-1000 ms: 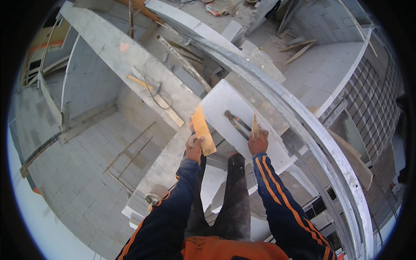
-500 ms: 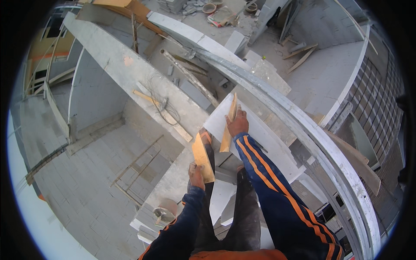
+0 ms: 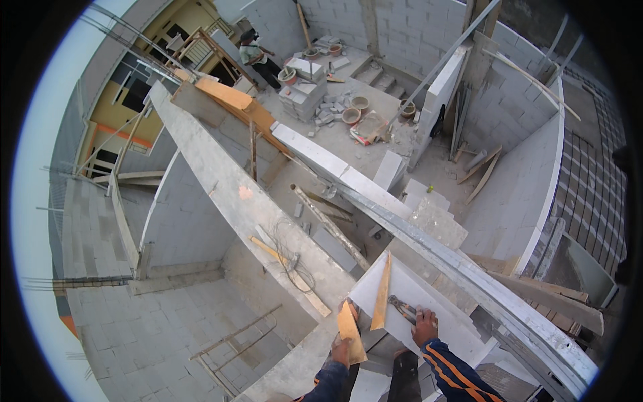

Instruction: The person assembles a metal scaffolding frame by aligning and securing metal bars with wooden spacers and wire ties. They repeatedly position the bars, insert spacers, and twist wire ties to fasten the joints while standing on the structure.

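My left hand (image 3: 340, 350) grips a short flat piece of wooden board (image 3: 351, 337), held tilted at the near end of a white slab (image 3: 429, 303). On the slab lies a tapered wooden strip (image 3: 381, 295), its narrow end pointing away from me. Just right of the strip is a pair of dark pincers (image 3: 400, 307). My right hand (image 3: 424, 326) closes on the handle end of the pincers; its fingertips are partly hidden. To the left, on a long concrete ledge (image 3: 228, 175), a tool with a wooden handle (image 3: 268, 249) lies beside tangled wire (image 3: 303, 276).
A pale metal beam (image 3: 462, 291) runs along the right. Below, another person (image 3: 258, 57) stands near stacked grey blocks (image 3: 301, 97) and buckets (image 3: 351, 115). A round pole (image 3: 328, 226) leans in the gap. Deep drops lie on both sides, with a metal frame (image 3: 234, 348) lower left.
My right hand has let go of the wooden strip, now lying on the slab, and moved to the pincers. The left hand still holds its board. The view has tilted up.
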Action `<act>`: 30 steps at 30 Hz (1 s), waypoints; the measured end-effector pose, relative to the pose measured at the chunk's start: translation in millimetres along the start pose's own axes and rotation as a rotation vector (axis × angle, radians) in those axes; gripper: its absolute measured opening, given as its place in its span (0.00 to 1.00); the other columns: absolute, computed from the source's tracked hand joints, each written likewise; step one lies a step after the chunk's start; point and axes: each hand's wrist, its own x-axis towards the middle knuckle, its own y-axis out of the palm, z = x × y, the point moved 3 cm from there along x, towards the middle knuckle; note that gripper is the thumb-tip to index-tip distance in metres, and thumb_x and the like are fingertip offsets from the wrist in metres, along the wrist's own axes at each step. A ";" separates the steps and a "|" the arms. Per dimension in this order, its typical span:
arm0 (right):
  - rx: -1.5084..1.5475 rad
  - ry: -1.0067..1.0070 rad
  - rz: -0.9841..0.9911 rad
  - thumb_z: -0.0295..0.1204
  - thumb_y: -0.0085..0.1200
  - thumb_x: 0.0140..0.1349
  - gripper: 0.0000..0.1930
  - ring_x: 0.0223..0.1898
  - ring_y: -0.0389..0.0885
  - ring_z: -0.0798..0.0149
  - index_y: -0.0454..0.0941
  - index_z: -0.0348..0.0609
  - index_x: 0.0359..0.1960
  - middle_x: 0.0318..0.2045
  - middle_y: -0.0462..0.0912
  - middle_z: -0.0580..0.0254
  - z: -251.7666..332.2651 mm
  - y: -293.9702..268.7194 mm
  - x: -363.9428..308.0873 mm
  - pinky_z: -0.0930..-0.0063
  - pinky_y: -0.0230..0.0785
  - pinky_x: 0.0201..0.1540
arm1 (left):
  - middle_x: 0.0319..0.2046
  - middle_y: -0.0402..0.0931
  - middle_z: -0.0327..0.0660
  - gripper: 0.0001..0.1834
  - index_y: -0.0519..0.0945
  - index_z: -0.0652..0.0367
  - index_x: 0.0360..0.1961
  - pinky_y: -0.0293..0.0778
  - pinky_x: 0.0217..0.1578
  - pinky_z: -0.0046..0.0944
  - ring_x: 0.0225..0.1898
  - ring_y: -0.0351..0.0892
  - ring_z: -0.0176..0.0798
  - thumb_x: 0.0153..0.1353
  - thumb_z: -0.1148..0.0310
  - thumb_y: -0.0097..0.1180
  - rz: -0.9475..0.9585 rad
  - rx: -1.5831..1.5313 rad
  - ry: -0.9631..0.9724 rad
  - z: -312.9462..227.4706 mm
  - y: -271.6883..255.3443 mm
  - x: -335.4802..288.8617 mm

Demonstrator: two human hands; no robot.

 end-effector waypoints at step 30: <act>0.529 0.306 0.116 0.29 0.52 0.55 0.18 0.46 0.82 0.47 0.81 0.47 0.49 0.40 0.84 0.48 -45.0 15.0 -60.7 0.59 0.73 0.50 | 0.37 0.80 0.57 0.25 0.67 0.67 0.51 0.81 0.43 0.50 0.39 0.82 0.53 0.53 0.66 0.51 0.490 -0.040 0.451 -260.4 186.1 -63.4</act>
